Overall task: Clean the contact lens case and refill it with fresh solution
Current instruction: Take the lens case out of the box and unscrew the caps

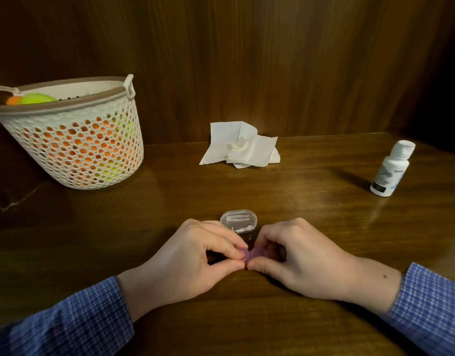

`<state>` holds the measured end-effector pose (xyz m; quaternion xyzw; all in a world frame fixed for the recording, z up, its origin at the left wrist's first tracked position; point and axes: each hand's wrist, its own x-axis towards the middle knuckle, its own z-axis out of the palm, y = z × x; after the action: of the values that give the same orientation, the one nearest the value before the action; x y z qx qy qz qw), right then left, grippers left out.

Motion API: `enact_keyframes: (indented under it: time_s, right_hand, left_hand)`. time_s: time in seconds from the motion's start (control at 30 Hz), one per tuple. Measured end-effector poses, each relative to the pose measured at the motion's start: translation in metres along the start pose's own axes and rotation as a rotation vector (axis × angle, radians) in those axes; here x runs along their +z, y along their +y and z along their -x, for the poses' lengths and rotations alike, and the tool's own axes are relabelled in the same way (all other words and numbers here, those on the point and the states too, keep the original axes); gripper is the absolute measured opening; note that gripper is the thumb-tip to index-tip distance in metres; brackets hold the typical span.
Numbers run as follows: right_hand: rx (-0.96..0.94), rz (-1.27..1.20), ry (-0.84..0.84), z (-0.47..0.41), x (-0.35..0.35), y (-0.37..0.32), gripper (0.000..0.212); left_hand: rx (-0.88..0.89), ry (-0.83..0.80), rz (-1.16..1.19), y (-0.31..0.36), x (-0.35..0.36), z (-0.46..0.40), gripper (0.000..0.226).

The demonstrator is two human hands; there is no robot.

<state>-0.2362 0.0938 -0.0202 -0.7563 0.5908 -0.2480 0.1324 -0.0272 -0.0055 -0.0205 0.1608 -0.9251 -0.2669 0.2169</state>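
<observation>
- Head view: we see both hands near the front edge of the surface, at its middle. The left hand [195,255] and the right hand [295,253] pinch the small purple contact lens case [249,253] between fingertips and thumbs.
- We judge the case light, stiff and a little slippery; better to hold one well by its rim while turning the cap.
- A clear plastic box [238,221] lies just behind the hands.
- The solution bottle [391,168] stands upright near the right edge, the crumpled tissue [240,145] at the back edge, and a basket [75,140] at the back left.

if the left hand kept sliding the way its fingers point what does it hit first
Its fingers point right, so the left hand, pinching the purple lens case, would almost at once meet the right hand gripping the other end.
</observation>
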Motion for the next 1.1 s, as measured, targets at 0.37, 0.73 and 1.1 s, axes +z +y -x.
enact_keyframes:
  time_s: [0.37,0.73,1.1]
  right_hand:
    - [-0.173,-0.086,-0.130,-0.014,-0.009,0.019,0.024]
    - [-0.210,-0.098,-0.110,-0.020,-0.007,0.023,0.025]
    - [0.031,-0.096,0.089,-0.001,-0.009,0.007,0.032]
  left_hand:
    - [0.042,-0.036,0.016,-0.002,-0.001,-0.004,0.012]
    - [0.051,0.008,-0.012,-0.005,0.004,-0.003,0.009]
    - [-0.355,0.120,0.228,0.008,0.001,-0.001,0.023]
